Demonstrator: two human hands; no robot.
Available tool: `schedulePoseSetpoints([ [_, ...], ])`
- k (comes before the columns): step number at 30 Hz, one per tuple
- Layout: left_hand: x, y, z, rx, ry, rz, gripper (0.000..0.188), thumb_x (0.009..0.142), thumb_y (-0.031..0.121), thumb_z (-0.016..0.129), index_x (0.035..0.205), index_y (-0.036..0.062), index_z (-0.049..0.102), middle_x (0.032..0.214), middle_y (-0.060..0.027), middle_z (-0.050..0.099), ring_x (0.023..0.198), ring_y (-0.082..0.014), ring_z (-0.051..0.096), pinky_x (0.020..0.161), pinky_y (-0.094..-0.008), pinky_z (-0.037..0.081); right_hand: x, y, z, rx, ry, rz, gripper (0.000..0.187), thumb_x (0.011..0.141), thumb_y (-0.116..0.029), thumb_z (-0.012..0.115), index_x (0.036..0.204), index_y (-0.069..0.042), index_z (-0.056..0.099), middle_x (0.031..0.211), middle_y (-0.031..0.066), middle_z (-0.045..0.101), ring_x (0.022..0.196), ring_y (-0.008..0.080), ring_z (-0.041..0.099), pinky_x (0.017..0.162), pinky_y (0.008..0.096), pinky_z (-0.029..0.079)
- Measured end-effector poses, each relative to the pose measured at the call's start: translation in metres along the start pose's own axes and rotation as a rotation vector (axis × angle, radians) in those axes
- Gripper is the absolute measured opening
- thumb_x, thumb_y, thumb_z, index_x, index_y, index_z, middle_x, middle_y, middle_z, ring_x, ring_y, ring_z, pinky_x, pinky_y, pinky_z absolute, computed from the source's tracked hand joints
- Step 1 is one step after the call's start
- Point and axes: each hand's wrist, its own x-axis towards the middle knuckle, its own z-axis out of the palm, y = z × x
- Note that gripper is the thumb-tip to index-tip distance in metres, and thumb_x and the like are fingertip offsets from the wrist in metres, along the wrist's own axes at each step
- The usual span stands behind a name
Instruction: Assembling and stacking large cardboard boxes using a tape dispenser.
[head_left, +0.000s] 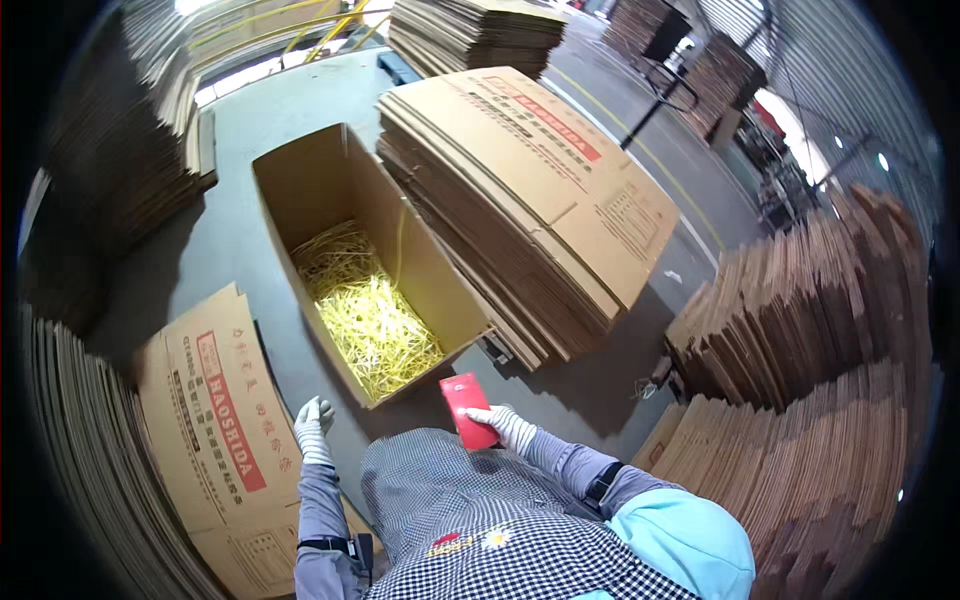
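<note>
Our left hand (314, 424) and right hand (508, 428) are apart, the left curled, how tightly we cannot tell, the right clamped. Ahead we see a carton stack (530, 150), beside it an open box (425, 270), inside that, yellow shreds (382, 335). Our right-hand grip holds a red object (462, 398) near the box's closest end.

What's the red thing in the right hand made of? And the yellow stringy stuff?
The red thing could be plastic or coated card: smooth face, straight edges. The yellow stringy stuff looks like tangled paper shreds, maybe plastic; bright light hides its finish.
</note>
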Motion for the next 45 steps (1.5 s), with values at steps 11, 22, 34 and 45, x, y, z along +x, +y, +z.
schedulePoseSetpoints([
  [11,-0.089,-0.041,0.326,0.161,-0.935,-0.597,0.053,0.093,0.035,0.059,0.132,0.0003,0.048,0.132,-0.0176,0.054,0.119,-0.0312,0.054,0.103,-0.0432,0.044,-0.061,0.174,-0.076,0.944,0.575,-0.416,0.041,0.085,-0.025,0.072,0.117,-0.004,0.059,0.109,0.0133,0.066,0.099,0.0286,0.064,0.094,0.0470,0.049],
  [22,-0.064,-0.170,0.420,-0.145,-0.082,-0.884,0.060,0.092,0.044,0.056,0.134,0.0051,0.040,0.135,-0.0150,0.048,0.124,-0.0335,0.046,0.106,-0.0460,0.038,-0.179,0.312,-0.043,1.265,1.084,-0.552,0.045,0.087,-0.037,0.069,0.119,-0.007,0.058,0.109,0.0112,0.064,0.100,0.0265,0.060,0.092,0.0435,0.048],
  [34,-0.093,-0.062,0.387,0.157,-0.222,-0.177,0.055,0.084,0.032,0.074,0.125,0.0070,0.048,0.102,-0.0072,0.063,0.082,-0.0170,0.062,0.061,-0.0314,0.048,-0.094,0.238,-0.068,1.237,0.583,-0.437,0.049,0.088,-0.038,0.067,0.126,-0.010,0.054,0.124,0.0068,0.060,0.114,0.0266,0.055,0.102,0.0471,0.043],
  [45,-0.181,0.118,0.186,0.415,-0.138,0.074,0.021,0.085,0.023,0.071,0.098,0.0066,0.068,0.081,-0.0017,0.067,0.067,-0.0105,0.062,0.056,-0.0271,0.052,0.033,-0.072,-0.300,0.824,0.247,-0.527,0.078,0.077,-0.068,0.064,0.130,-0.012,0.052,0.125,0.0092,0.058,0.113,0.0328,0.055,0.096,0.0536,0.046],
])
